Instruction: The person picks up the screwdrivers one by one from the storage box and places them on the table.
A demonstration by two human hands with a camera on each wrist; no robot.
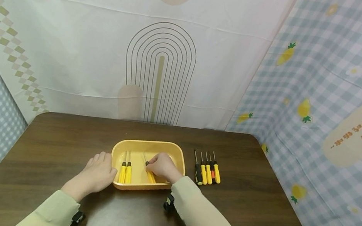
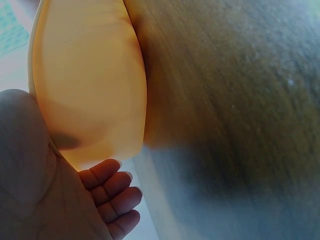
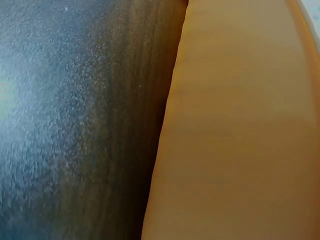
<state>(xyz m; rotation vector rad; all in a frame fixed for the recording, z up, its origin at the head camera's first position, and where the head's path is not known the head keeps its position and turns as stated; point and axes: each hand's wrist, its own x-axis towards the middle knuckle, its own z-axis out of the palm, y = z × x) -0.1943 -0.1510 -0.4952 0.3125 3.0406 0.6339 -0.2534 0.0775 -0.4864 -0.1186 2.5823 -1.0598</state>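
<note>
A yellow plastic tray (image 1: 141, 189) sits on the table, and two screwdrivers (image 1: 128, 173) with yellow handles lie side by side in its left part. The left hand (image 1: 99, 173) holds the tray at its left end. In the left wrist view its thumb lies at the rim and the fingers (image 2: 117, 195) bend by the outer wall (image 2: 95, 75). Inside the tray, the right hand (image 1: 163, 166) pinches a yellow-handled screwdriver (image 1: 151, 177) near its black collar, the thin shaft pointing to the back. That hand is out of frame in the right wrist view, where the tray's side (image 3: 235, 125) shows.
Right of the tray, several screwdrivers (image 1: 209, 172) lie in a row on the dark wooden table (image 1: 243, 216), with mostly yellow or black handles. A patterned cloth (image 1: 208, 74) hangs behind the table, and a checked cloth (image 1: 301, 154) hangs along the right.
</note>
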